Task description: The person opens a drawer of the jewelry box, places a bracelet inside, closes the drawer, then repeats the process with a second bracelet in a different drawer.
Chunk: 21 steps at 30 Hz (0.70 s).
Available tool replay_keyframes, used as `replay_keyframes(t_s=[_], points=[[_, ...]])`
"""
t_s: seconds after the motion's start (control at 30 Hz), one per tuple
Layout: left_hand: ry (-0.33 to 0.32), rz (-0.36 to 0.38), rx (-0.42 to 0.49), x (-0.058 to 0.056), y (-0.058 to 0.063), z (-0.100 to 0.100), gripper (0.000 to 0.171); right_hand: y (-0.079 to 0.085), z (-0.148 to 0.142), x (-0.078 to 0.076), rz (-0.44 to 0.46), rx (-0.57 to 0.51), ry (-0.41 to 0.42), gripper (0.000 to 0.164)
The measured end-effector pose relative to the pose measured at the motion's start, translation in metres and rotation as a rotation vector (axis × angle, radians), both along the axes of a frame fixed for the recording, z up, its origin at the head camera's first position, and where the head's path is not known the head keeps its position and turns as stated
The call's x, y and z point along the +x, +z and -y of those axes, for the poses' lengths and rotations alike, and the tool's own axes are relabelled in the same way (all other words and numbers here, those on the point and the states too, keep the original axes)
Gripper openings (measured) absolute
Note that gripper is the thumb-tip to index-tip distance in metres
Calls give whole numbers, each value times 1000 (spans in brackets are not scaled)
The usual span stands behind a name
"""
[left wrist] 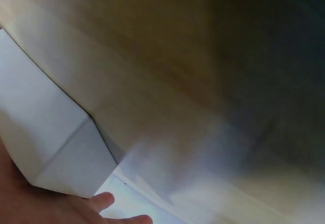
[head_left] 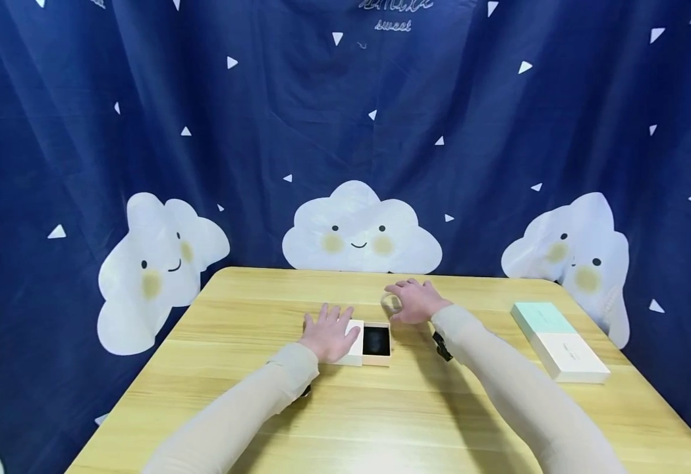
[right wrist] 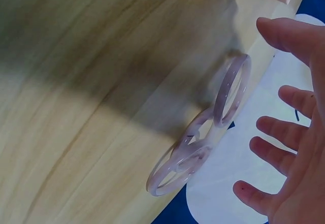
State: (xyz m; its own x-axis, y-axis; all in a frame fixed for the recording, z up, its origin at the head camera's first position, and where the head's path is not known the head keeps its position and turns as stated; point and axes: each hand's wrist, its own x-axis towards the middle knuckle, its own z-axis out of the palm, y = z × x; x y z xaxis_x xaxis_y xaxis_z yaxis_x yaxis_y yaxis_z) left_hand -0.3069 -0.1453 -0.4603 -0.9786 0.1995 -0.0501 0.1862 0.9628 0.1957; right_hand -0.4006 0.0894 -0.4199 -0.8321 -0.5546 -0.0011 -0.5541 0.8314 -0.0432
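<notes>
My left hand [head_left: 329,339] lies across the white sleeve of a small box [head_left: 354,359], its fingers spread and fairly straight. From the sleeve's right end a pinkish tray [head_left: 377,361] sticks out, with a black cushion [head_left: 376,341] inside. In the left wrist view, the fingers extend past a corner of the white sleeve [left wrist: 45,107]. My right hand [head_left: 414,303] reaches beyond the tray to the right, fingers apart and loosely bent. Close by its fingertips are several pale purple translucent bangles [right wrist: 221,102], one standing on edge and others overlapping. In the right wrist view, a gap separates them from the fingers.
Toward the right side of the wooden table [head_left: 250,329] lie a mint-green box [head_left: 542,317] and a white box [head_left: 570,355], end to end. A dark blue curtain [head_left: 250,131] with cloud faces hangs behind the far edge. Each wrist wears a dark strap.
</notes>
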Motion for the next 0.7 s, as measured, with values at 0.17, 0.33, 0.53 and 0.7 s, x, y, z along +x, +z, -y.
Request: replay_keyframes(t_s=[0.17, 0.33, 0.53, 0.7], points=[[5, 4, -14, -2, -2, 1, 67, -2, 3, -8, 16, 25, -25, 82], [6, -15, -22, -3, -7, 2, 67, -5, 7, -17, 33, 25, -46, 87], [0, -4, -32, -1, -6, 2, 68, -10, 6, -26, 67, 37, -78, 89], [-1, -2, -37, -5, -7, 1, 69, -12, 4, -30, 75, 45, -98, 84]])
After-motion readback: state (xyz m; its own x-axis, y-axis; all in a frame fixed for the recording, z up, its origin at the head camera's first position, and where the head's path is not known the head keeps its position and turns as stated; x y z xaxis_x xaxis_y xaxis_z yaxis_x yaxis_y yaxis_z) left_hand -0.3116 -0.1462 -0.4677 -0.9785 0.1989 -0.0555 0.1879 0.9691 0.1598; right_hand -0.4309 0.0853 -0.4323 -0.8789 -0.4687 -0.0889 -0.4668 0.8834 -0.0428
